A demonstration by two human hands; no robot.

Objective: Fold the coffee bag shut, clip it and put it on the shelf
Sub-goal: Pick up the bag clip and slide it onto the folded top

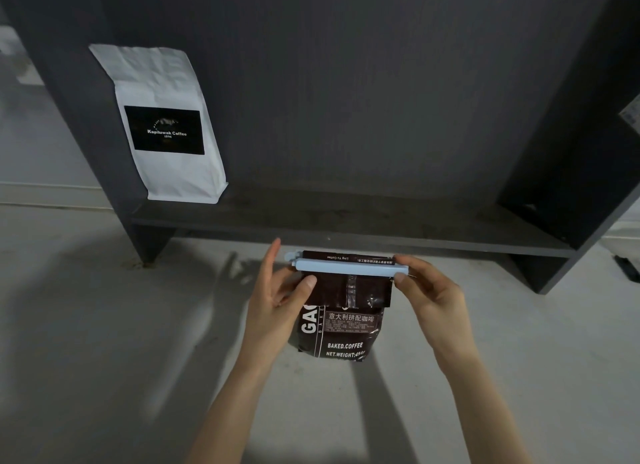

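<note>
A dark brown coffee bag (341, 332) with white print stands on the pale floor just in front of the shelf. Its top is folded over toward me. A long light-blue clip (349, 268) lies across the fold, spanning the bag's width. My left hand (277, 301) grips the bag's folded top at its left edge, thumb pressed on the flap under the clip. My right hand (429, 290) pinches the clip's right end between thumb and fingers. The dark grey shelf board (346, 224) runs just behind the bag.
A white coffee bag (162, 124) with a black label stands at the shelf's left end, leaning against the side panel. The shelf unit's right side panel (571, 186) rises at the right. A small dark object (627, 268) lies on the floor at far right.
</note>
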